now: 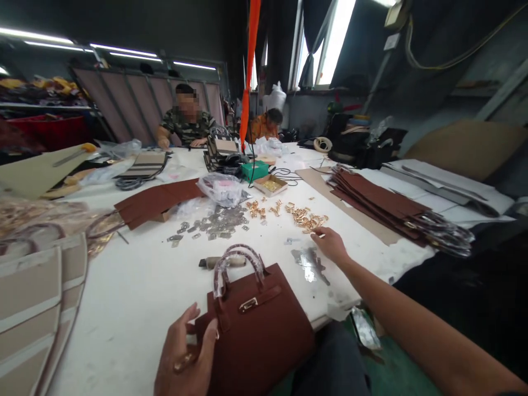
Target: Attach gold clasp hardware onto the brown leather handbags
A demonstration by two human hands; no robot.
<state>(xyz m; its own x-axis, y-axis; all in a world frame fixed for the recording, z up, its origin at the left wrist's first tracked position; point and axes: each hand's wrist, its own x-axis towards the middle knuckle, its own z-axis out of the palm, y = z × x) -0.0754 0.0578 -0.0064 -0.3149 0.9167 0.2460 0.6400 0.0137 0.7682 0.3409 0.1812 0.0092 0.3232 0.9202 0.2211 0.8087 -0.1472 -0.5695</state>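
Note:
A brown handbag (264, 330) leans at the near table edge, its two handles wrapped in clear plastic and a gold-coloured turn clasp (248, 304) on its front strap. My left hand (185, 352) grips the bag's left edge, thumb on the front and fingers at the side. On the right, my right hand (330, 245) reaches to the near edge of a pile of gold-coloured metal fittings (303, 215), fingertips pinched together; what lies between them is too small to make out. Behind the bag lies a tool with a wrapped handle (225, 262).
Flat silver metal plates (223, 223) lie scattered mid-table. Beyond them are a plastic bag (223, 190), an open box (270, 186) and a green box (254, 170). Stacked brown bag panels (375, 201) lie right, beige panels (28, 297) left. Two people sit across the table.

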